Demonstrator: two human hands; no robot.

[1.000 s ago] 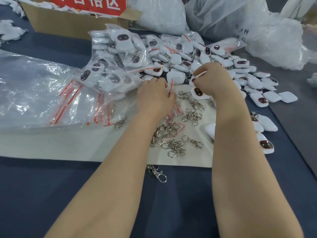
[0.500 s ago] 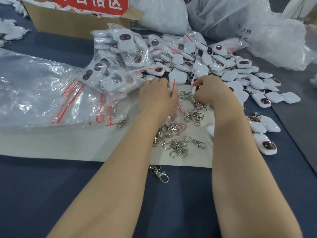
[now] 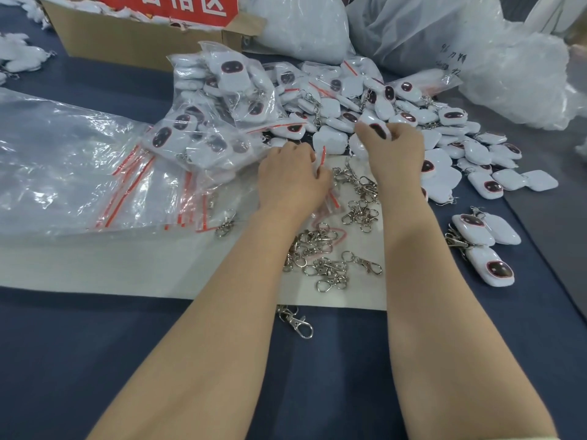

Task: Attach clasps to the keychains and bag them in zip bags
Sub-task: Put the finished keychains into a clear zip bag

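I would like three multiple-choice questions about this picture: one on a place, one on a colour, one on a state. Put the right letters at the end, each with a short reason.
1. Where does the single silver metal clasp nearest the camera lie?
A. on the dark blue table cloth
B. inside a cardboard box
C. inside a sealed bag

2. What colour is the sealing strip on the clear plastic zip bags?
A. green
B. red
C. yellow

3. What is the right hand doing?
A. lying flat and empty
B. pinching a white square keychain with a dark oval face
C. lifting a box

Answers:
1 A: the clasp lies on the cloth, at the near edge of the white sheet.
2 B: red lines run across the bag mouths.
3 B: its fingers curl round the keychain above the pile.
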